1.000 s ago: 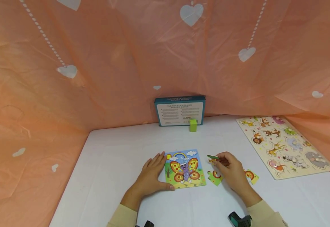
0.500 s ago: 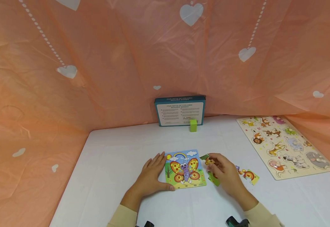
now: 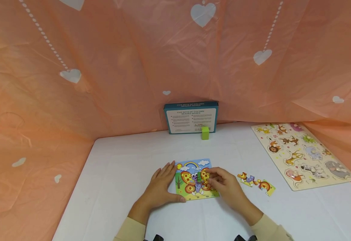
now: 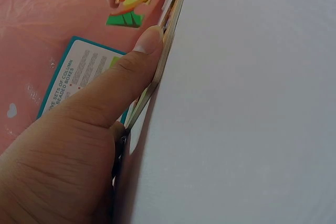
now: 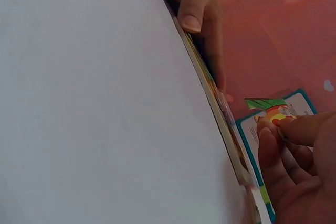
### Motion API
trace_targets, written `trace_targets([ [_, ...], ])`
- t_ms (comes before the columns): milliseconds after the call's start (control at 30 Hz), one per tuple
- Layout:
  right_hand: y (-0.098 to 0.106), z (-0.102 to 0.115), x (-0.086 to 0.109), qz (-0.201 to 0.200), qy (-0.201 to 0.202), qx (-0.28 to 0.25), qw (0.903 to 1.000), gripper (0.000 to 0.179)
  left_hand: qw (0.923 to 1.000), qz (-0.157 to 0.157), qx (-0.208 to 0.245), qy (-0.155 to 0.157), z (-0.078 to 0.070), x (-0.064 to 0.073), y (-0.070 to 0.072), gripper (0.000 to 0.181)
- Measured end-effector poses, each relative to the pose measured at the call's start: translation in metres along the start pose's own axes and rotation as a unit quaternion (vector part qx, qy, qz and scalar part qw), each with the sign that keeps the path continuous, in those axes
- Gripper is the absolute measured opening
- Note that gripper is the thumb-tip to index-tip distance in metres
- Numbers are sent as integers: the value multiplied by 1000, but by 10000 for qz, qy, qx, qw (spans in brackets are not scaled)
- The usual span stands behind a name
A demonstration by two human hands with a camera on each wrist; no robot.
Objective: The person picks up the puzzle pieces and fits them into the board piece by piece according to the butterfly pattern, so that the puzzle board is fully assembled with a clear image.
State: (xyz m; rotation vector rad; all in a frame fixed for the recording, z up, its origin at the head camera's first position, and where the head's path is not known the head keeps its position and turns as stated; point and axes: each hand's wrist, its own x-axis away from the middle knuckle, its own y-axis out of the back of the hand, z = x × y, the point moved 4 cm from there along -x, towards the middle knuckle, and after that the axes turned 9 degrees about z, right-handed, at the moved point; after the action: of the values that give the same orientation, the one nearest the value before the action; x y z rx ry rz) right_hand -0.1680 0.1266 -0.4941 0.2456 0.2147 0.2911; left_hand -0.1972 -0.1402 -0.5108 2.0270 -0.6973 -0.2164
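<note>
Green-and-yellow puzzle piece (image 5: 266,104): at the fingertips of the right grip (image 3: 227,186), over the right half of the butterfly board (image 3: 193,182); apparently clear of its surface.
Slip hazard: the pinch appears to take one part only; a loosened finger or a knock could turn or drop the piece.
Shift hazard: the left grip (image 3: 160,187) merely borders the board, so uneven pressure from the right grip could slide it over the white desk (image 3: 127,160).
Scatter hazard: two loose pieces (image 3: 266,187) lie just right of the right grip; a sideways sweep could disperse them. Whether they touch each other cannot be confirmed.
Right grip opening: thumb and finger parted only by the piece they pinch.
Left grip opening: fingers straight, slightly spread along the board's left edge, thumb touching the near edge.
Beyond both grips: teal box (image 3: 191,119), green cube (image 3: 205,133) before it.
Well right of the right grip: animal board (image 3: 320,184), flat.
</note>
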Motion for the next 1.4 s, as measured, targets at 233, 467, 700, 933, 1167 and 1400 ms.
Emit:
trace_targets([
  [233,-15,0,-9,333,-158,-281,9989,17,10000,44,10,51,0,1,1,130],
  [467,-28,2,-20,458,-152,1,9988,18,10000,5,45,24,-1,1,1,130],
  [700,-40,3,-32,471,-40,344,9983,16,10000,28,57,4,-2,2,2,129],
  [933,-48,3,-39,539,-127,771,9955,16,10000,30,28,-6,-2,2,2,129],
  [1167,-49,4,-39,555,-148,1151,9917,19,10000,46,-17,9,-3,2,3,128],
  [1400,-47,5,-38,431,-49,1175,9921,18,10000,52,10,11,-2,1,2,128],
])
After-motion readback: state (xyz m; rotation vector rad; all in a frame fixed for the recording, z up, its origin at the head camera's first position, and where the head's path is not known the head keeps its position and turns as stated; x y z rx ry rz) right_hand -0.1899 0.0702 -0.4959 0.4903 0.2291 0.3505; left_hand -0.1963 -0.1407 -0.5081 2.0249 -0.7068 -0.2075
